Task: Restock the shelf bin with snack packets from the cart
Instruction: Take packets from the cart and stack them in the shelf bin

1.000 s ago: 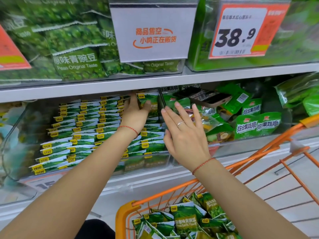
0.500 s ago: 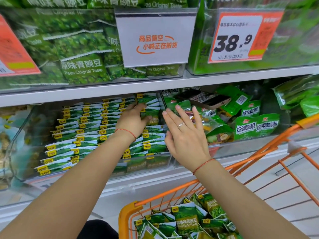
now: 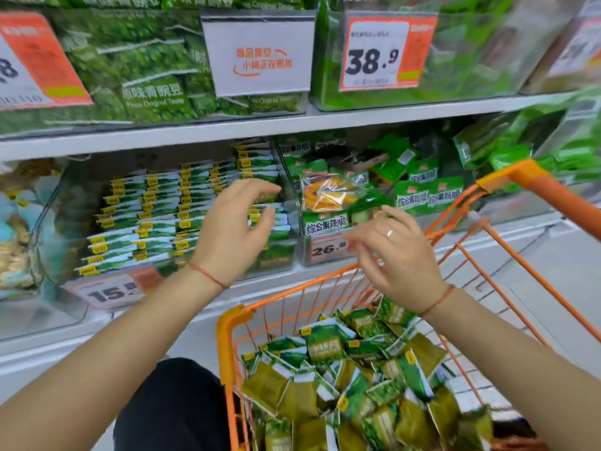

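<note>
Both hands hung empty, left hand [image 3: 232, 229] and right hand [image 3: 395, 255] with loosely spread fingers; best reach low into the cart [image 3: 227, 323] and gather several packets [image 3: 328, 346] squarely

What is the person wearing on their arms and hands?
Both arms are bare, with no sleeves. The left hand has a thin red string bracelet at its wrist. The right hand has one too, plus a silver ring.

2 hands [image 3: 234, 229], 1 cart [image 3: 533, 187]

Shop aisle, price tags [image 3: 387, 53], stocked shelves [image 3: 227, 130], cart [image 3: 527, 183]
</note>
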{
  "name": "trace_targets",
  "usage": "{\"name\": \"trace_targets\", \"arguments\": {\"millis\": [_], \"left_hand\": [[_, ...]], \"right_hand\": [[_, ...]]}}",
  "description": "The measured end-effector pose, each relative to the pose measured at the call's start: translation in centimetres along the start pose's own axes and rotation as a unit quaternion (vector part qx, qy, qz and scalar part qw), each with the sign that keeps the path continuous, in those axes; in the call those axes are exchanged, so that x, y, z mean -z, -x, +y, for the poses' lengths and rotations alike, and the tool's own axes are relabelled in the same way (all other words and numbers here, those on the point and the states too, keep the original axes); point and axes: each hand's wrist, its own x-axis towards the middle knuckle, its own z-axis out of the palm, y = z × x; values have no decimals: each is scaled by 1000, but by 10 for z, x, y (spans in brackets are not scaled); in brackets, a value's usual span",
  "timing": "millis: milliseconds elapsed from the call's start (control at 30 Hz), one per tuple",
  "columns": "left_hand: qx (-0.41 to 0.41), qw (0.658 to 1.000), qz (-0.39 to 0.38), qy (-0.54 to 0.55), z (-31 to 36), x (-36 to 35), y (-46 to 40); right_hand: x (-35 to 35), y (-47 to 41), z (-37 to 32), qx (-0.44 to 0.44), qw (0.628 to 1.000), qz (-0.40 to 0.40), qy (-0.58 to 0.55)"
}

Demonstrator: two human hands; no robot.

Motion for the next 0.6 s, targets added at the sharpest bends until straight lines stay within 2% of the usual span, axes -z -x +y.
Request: {"name": "trace_targets", "arguments": {"millis": [67, 133, 167, 233, 267, 300, 333, 367, 500, 600], "left_hand": [[-39, 998, -40, 39, 37, 2, 21], [-55, 981, -184, 25, 64, -7, 37], [-57, 956, -287, -23, 71, -16, 42], [-48, 858, -489, -153, 75, -41, 52], [-45, 811, -549, -197, 75, -54, 57], [-45, 779, -582, -230, 75, -67, 63], [-40, 765, -592, -252, 74, -79, 68], [-28, 763, -592, -259, 73, -90, 73], [11, 782, -552, -290, 70, -120, 86], [-8, 800, -512, -314, 64, -126, 91]], "right_hand": [[8, 24, -1, -6, 998, -63, -3], [13, 39, -6, -6, 986, -166, 36], [15, 44, -8, -21, 964, -259, 63], [16, 54, -8, -94, 883, -450, 92], [14, 60, -6, -128, 837, -524, 95], [13, 67, -3, -156, 799, -573, 93], [13, 72, 1, -178, 776, -598, 94], [13, 77, 6, -201, 768, -599, 99], [21, 88, 24, -313, 785, -531, 65], [18, 87, 28, -346, 803, -484, 31]]}}
